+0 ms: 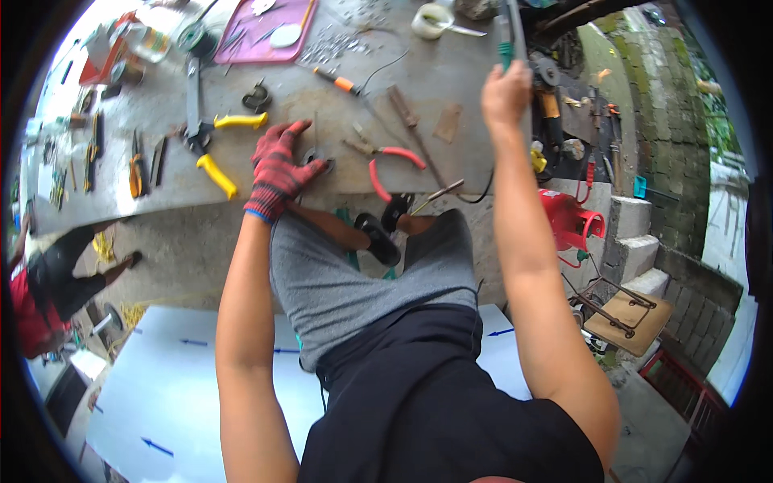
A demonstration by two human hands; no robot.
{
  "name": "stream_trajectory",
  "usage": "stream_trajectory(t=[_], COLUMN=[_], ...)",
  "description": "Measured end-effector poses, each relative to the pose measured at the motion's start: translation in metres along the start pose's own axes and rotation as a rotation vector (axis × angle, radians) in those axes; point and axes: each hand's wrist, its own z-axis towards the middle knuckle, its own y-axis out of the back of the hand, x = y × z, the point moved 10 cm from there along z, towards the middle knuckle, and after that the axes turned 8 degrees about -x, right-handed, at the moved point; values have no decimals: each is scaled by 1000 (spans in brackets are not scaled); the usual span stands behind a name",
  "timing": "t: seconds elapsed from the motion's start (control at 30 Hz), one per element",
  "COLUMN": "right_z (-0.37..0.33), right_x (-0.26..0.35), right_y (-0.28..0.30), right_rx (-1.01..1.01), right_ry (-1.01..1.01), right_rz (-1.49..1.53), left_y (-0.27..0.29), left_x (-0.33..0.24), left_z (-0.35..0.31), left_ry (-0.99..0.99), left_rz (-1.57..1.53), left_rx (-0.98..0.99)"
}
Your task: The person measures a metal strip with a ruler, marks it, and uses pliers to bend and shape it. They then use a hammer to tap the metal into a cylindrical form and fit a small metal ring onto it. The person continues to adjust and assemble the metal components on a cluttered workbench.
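Observation:
My left hand (pixel 282 165), in a red-and-black striped knit glove, lies on the metal table (pixel 241 88) near its front edge. Its thumb and index finger are apart, beside a small metal piece (pixel 316 153) that the thumb touches or nearly touches. My bare right hand (pixel 507 92) is at the table's right edge, fingers closed. A green ribbed grip (pixel 505 53) sticks out beyond its fingers, next to a long grey strip; the far part is blurred. Red-handled pliers (pixel 378 161) lie right of the glove, and yellow-handled cutters (pixel 211 145) lie left of it.
An orange-and-black pen-like tool (pixel 338 82) with a cord lies farther back, near a pink tray (pixel 266 32) and scattered metal bits. A white cup (pixel 432 22) stands at the back. Rightward are an angle grinder (pixel 549 92) and a red tank (pixel 568 219). Another person (pixel 60 274) is at left.

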Motion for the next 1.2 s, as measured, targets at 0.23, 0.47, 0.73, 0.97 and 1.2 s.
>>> stream_trajectory(t=[0.23, 0.47, 0.73, 0.97, 1.2], right_z=[-41, -153, -207, -211, -211], right_x=[39, 64, 93, 103, 106], right_y=[155, 205, 186, 184, 181], right_rx=[268, 704, 743, 735, 769], right_ry=[181, 391, 495, 513, 480], right_rz=[478, 414, 369, 352, 344], left_y=[7, -4, -8, -10, -12], left_x=[8, 3, 5, 8, 9], left_z=[-8, 2, 10, 14, 17], left_ry=[64, 50, 158, 143, 142], left_rz=[102, 101, 169, 211, 221], left_rx=[4, -10, 53, 74, 89])
